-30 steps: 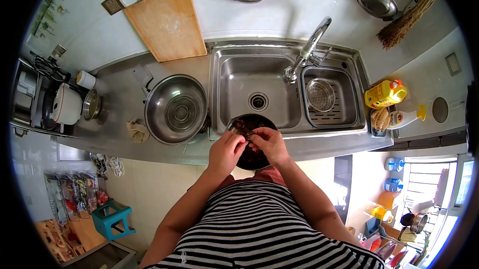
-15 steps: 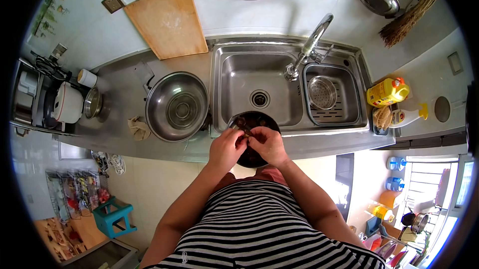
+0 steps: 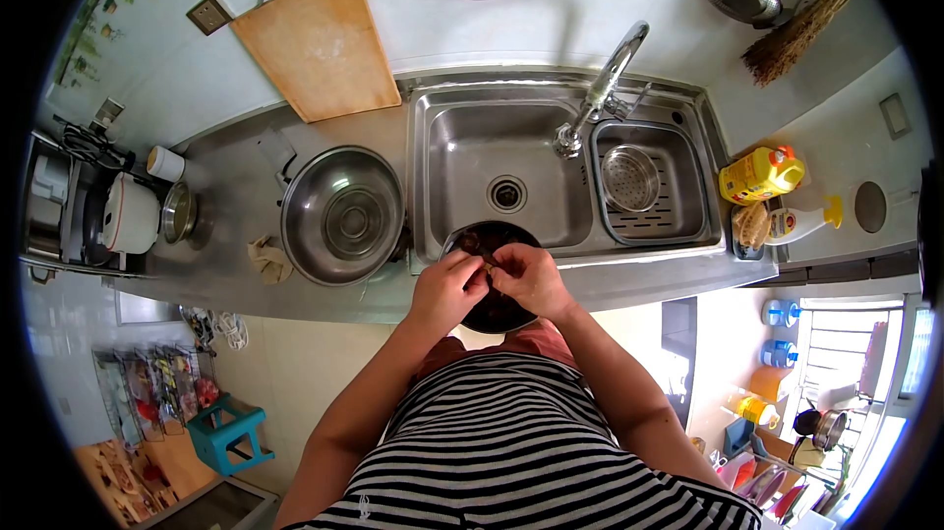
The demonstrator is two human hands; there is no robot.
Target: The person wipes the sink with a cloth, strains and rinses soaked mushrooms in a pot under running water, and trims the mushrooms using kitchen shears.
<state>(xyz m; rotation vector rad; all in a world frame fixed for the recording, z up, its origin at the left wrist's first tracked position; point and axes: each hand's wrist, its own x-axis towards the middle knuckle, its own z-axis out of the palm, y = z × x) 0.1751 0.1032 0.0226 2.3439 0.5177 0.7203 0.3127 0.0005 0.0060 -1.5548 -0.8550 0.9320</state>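
Note:
Both hands are close together over a round bowl [image 3: 534,238] at the sink's front edge. Dark brown, wet-looking pieces [image 3: 499,314] lie in the bowl; their kind is unclear. Fingers bent, my left hand [image 3: 447,289] is pinched at a small brownish piece [image 3: 488,268]. My right hand [image 3: 531,282] pinches the same piece from the other side, thumb and fingertips nearly touching those of the left. The fingers hide most of this piece, and the hands cover part of the bowl.
Beyond the bowl is a steel sink [image 3: 442,206] with a faucet [image 3: 615,68] and a side basin holding a strainer [image 3: 629,178]. To the left stand a large steel basin [image 3: 300,230], a cloth [image 3: 268,261] and a cutting board [image 3: 320,48]. Bottles [image 3: 762,174] stand at right.
The view has shifted slightly. Both hands stay pinched together over the bowl, with only small finger movements; the brown piece between them shows less now.

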